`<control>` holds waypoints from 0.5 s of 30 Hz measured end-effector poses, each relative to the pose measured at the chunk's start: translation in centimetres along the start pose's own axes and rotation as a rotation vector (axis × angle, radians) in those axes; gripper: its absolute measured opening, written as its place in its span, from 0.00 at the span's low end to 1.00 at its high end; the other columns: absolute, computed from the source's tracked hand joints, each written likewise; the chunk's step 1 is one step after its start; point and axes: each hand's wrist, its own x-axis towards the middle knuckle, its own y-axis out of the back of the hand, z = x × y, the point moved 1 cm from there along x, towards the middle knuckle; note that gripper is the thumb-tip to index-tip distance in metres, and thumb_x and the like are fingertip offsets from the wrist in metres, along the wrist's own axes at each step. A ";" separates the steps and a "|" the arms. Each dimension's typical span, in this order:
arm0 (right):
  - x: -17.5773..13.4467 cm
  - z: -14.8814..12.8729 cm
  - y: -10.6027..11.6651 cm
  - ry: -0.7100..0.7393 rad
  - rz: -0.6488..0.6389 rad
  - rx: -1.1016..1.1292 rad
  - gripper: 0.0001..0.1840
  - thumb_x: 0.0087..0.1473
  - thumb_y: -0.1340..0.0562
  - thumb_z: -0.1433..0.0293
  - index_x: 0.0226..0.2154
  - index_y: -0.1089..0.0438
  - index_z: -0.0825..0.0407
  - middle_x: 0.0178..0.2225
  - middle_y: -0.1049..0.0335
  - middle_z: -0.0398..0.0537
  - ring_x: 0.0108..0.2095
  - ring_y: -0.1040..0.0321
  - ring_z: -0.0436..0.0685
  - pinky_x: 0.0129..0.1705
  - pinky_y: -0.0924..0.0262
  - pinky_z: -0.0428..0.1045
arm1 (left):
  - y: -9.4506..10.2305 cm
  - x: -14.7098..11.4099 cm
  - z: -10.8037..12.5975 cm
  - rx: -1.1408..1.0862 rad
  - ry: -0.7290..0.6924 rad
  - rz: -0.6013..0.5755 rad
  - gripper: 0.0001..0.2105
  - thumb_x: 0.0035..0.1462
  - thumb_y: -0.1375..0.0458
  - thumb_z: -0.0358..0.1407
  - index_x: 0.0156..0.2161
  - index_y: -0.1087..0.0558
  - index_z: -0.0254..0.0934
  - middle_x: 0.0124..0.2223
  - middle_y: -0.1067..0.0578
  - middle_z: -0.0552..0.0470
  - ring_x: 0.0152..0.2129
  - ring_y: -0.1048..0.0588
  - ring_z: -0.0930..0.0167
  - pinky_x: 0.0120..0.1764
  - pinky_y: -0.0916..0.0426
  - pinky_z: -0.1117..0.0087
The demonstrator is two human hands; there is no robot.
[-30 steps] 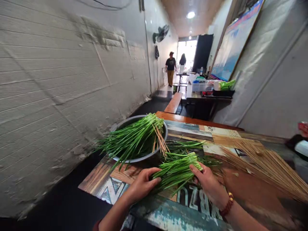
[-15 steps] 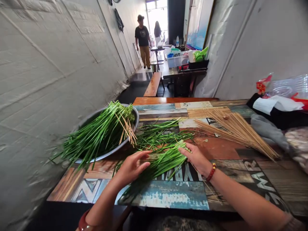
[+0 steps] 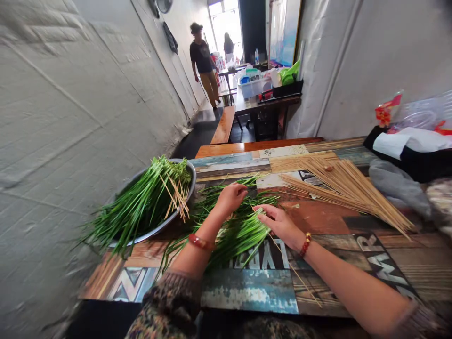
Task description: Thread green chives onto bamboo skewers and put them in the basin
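Note:
My right hand [image 3: 282, 226] is closed around the pale stem ends of a bunch of garlic chives [image 3: 243, 234], whose green leaves trail left over the table. A thin bamboo skewer [image 3: 300, 273] slants from below this hand toward the table's front edge. My left hand [image 3: 231, 197] is over the loose chives [image 3: 208, 207] behind the bunch, its fingers curled together; what they hold, if anything, is hidden. To the left, a metal basin [image 3: 192, 181] holds a large heap of chives [image 3: 141, 197], with several skewers [image 3: 175, 195] sticking out of the stem ends.
A fan of bamboo skewers [image 3: 353, 188] lies on the table's right side. Beyond it are a grey plastic bag [image 3: 399, 186] and a black tray [image 3: 420, 162] with white paper. Past the table stand a bench [image 3: 224, 125], another table with a plastic box [image 3: 254, 87], and a walking person [image 3: 203, 59].
My left hand has moved forward and right, from beside the bunch to the loose chives, and its fingers have curled. My right hand keeps the bunch. The person in the background has come closer.

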 end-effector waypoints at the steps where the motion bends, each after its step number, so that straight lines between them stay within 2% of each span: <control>1: 0.0 0.1 0.3 0.022 0.002 -0.019 0.21 0.51 0.38 0.58 0.44 0.30 0.53 0.34 0.28 0.47 0.31 0.34 0.52 0.30 0.39 0.46 | -0.5 1.1 0.2 0.029 -0.005 -0.003 0.11 0.57 0.46 0.34 0.42 0.23 0.35 0.36 0.24 0.48 0.31 0.27 0.71 0.36 0.34 0.71; 4: 0.2 0.2 1.2 0.062 0.039 -0.080 0.19 0.52 0.39 0.60 0.43 0.29 0.54 0.34 0.28 0.47 0.32 0.34 0.53 0.33 0.38 0.47 | -1.9 3.6 1.0 0.089 -0.035 -0.017 0.11 0.55 0.44 0.34 0.42 0.23 0.37 0.38 0.25 0.48 0.36 0.27 0.68 0.41 0.35 0.70; 7: 0.5 0.4 1.5 0.086 0.080 -0.127 0.18 0.52 0.40 0.61 0.43 0.28 0.54 0.34 0.28 0.47 0.32 0.34 0.53 0.34 0.38 0.48 | -3.0 5.1 1.4 0.146 -0.051 -0.032 0.09 0.53 0.44 0.32 0.37 0.22 0.37 0.39 0.26 0.46 0.39 0.29 0.65 0.44 0.36 0.66; 11: 0.6 0.3 1.5 0.103 0.087 -0.169 0.18 0.53 0.41 0.62 0.42 0.27 0.55 0.34 0.27 0.47 0.32 0.34 0.53 0.34 0.38 0.47 | -3.5 6.0 1.3 0.190 -0.055 -0.047 0.08 0.53 0.46 0.30 0.32 0.23 0.37 0.37 0.27 0.45 0.39 0.30 0.64 0.45 0.37 0.64; 15: 0.5 -0.1 1.5 0.134 0.091 -0.207 0.17 0.53 0.41 0.63 0.42 0.27 0.55 0.35 0.26 0.48 0.33 0.33 0.53 0.35 0.38 0.48 | -3.6 6.0 1.1 0.189 -0.057 -0.065 0.07 0.52 0.45 0.29 0.32 0.24 0.37 0.36 0.28 0.47 0.38 0.30 0.65 0.44 0.37 0.65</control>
